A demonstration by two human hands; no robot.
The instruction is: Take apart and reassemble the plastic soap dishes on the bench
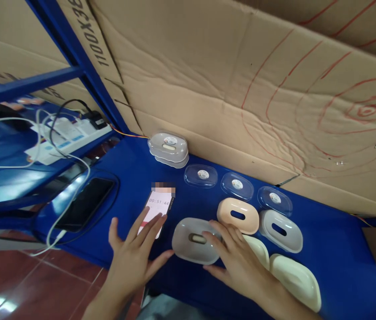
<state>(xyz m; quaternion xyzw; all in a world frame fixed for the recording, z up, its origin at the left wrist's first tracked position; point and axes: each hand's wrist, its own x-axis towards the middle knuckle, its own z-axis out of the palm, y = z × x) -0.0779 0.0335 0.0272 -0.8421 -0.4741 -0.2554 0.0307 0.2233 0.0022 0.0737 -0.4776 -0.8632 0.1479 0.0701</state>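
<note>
Grey slotted tray (183,242) on blue desk (344,266), right hand (236,255) at its right rim, grip indeterminate, left hand (131,255) empty, fingers spread over smartphone (163,206).

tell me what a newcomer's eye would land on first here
Probably the red curved lines drawn on the cardboard at upper right. Next, perhaps, the phone showing 00:51:44, left of centre and partly covered by the left hand. Then the grey dish at lower centre, with the right hand over its right side.
</note>
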